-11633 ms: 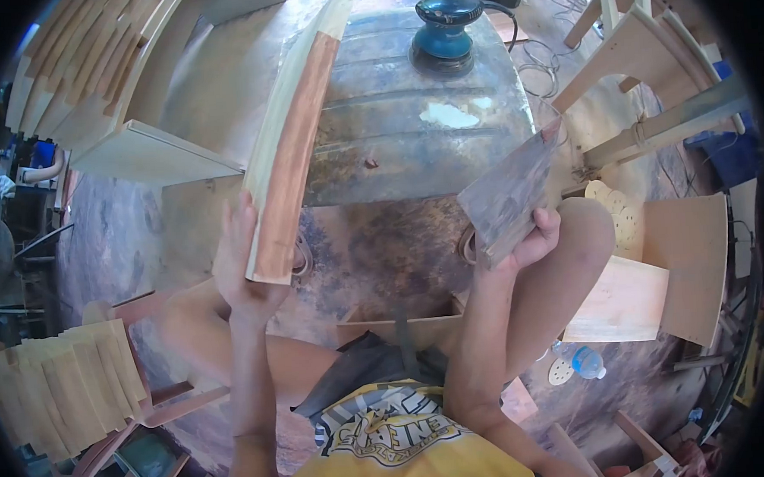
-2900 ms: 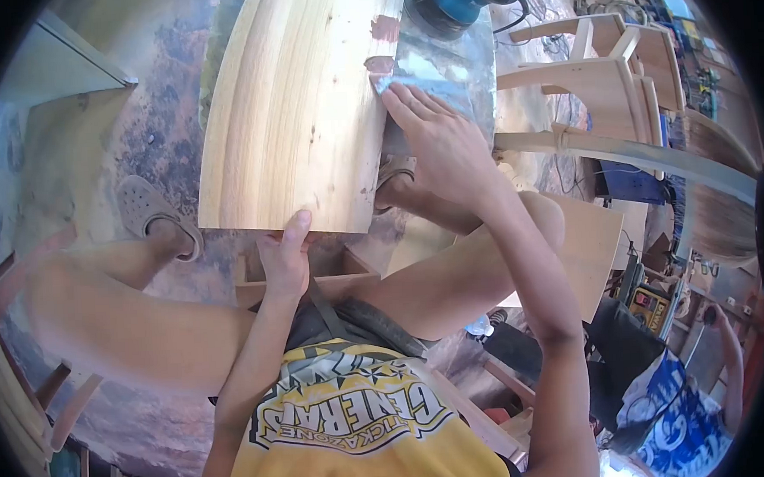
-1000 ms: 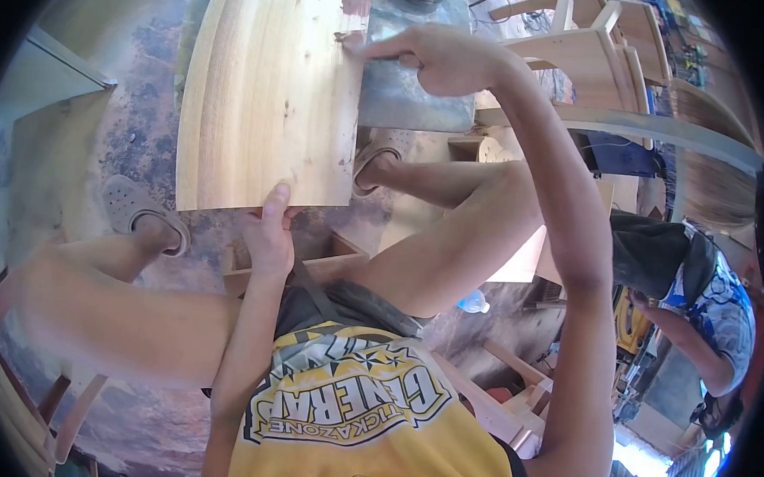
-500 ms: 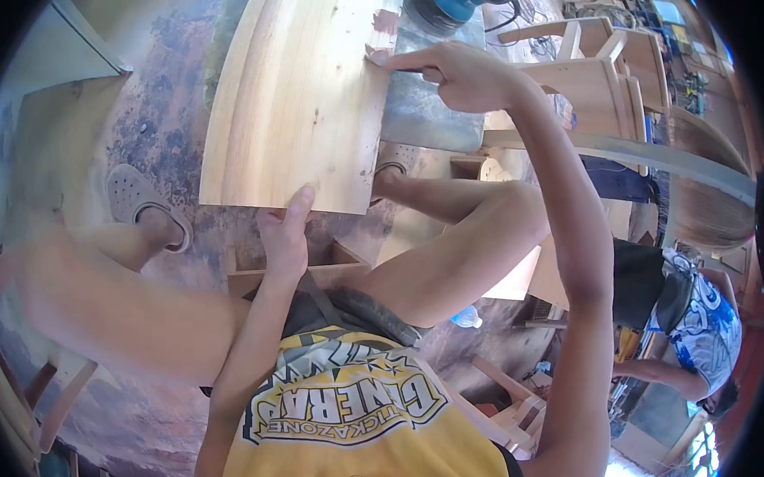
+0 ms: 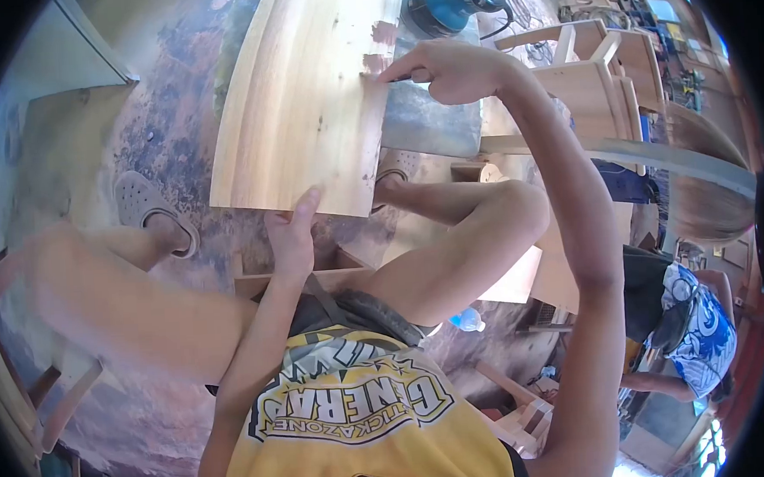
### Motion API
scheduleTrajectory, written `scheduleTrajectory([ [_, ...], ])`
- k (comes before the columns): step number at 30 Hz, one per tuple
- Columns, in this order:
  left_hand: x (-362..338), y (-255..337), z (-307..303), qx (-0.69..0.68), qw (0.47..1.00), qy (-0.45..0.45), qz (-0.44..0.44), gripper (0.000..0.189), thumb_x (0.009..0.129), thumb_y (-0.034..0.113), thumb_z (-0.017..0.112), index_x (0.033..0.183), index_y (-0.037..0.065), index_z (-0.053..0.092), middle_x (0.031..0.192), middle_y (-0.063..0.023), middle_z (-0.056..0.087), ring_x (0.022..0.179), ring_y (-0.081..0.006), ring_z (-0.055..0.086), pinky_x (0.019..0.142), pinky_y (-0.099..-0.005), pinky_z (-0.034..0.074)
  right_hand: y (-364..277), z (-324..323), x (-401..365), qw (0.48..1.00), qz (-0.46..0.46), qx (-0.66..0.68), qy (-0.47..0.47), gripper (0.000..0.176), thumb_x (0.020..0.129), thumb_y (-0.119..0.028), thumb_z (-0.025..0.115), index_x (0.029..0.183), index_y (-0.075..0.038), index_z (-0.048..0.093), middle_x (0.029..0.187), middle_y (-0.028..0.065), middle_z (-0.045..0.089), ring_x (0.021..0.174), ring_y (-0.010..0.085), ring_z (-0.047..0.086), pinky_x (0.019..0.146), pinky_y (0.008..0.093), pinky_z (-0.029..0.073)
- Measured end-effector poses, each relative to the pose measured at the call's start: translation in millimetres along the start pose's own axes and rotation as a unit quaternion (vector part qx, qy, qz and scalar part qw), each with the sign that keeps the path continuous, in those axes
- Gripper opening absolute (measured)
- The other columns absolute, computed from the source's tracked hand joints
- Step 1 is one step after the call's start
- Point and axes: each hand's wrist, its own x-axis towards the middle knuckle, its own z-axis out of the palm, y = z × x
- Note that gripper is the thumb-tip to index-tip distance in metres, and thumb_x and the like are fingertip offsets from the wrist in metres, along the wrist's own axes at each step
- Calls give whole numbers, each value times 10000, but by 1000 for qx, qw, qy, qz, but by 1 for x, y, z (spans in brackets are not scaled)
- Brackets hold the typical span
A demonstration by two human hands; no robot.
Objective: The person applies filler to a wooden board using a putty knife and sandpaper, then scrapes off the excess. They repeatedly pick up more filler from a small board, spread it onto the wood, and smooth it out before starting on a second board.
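A curved pale wooden panel (image 5: pixel 306 104) stands tilted in front of me, its lower edge near my knees. My left hand (image 5: pixel 293 234) grips that lower edge from below, thumb on the front face. My right hand (image 5: pixel 444 67) is raised at the panel's right edge, fingers closed on a grey sheet of sandpaper (image 5: pixel 428 119) that hangs down beside the edge. Reddish patches mark the panel's upper right edge.
A blue orbital sander (image 5: pixel 449 6) sits beyond the panel. Unfinished wooden chair frames (image 5: pixel 603 80) stand at the right. A low wooden stool (image 5: pixel 332 271) is between my legs. A person in a blue and white shirt (image 5: pixel 693 321) crouches at the far right.
My right hand with the sandpaper moved from lying flat on the panel's right edge to a raised grip higher up that edge. The panel shifted slightly; my left hand kept hold of its lower edge.
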Motion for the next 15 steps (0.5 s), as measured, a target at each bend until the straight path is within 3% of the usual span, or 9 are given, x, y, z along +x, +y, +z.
scheduleTrajectory([
  [1,0,1,0,5,1000,-7,-11,377,881,97,620,1212,-47,512,1133,-139,618,985,-225,653,833,-381,572,2,0,0,1000,-21,14,1,676,627,148,406,1233,-62,620,1125,170,657,969,253,613,846,315,464],
  [5,-3,2,2,-17,1000,7,-25,361,887,106,612,1202,-43,521,1121,-136,625,976,-229,660,840,-394,573,6,-18,0,996,-22,67,53,576,695,114,397,1210,-17,618,1143,214,648,1025,280,638,849,342,477],
  [6,-2,3,1,-22,999,-4,-29,355,892,111,604,1202,-42,522,1119,-140,628,976,-234,663,840,-403,574,25,-5,10,980,-119,64,144,594,686,115,384,1220,-14,610,1122,220,654,1034,286,634,877,334,472],
  [9,-2,3,2,-48,998,-29,-31,347,904,120,589,1203,-41,521,1126,-153,629,990,-243,663,840,-419,576,21,0,15,993,-50,50,98,592,683,106,377,1220,0,603,1114,231,652,1045,294,630,911,330,466],
  [11,-3,0,0,-76,996,-38,-27,345,910,124,582,1206,-42,518,1134,-161,627,1004,-248,661,840,-424,577,-1,9,0,995,-9,100,-5,733,606,187,334,1278,-1,557,1355,144,538,1330,239,435,1113,283,309],
  [12,-2,0,0,-89,995,-45,-29,350,915,128,578,1213,-43,510,1139,-166,625,1010,-254,659,847,-429,574,-12,16,-11,999,-10,41,-12,719,606,178,339,1266,3,567,1268,188,591,1220,244,541,1021,314,406],
  [14,-1,2,5,-101,993,-54,-29,356,920,133,575,1220,-44,501,1145,-171,623,1017,-261,658,853,-434,572,-42,28,-37,999,-29,14,-26,693,621,147,366,1270,6,564,1144,232,632,977,257,635,854,355,483],
  [15,0,6,9,-93,994,-58,-22,364,925,140,572,1228,-43,492,1151,-172,621,1020,-268,657,861,-437,568,-45,34,-47,999,-29,14,-21,693,621,147,366,1270,6,564,1144,232,632,977,257,635,854,355,483],
])
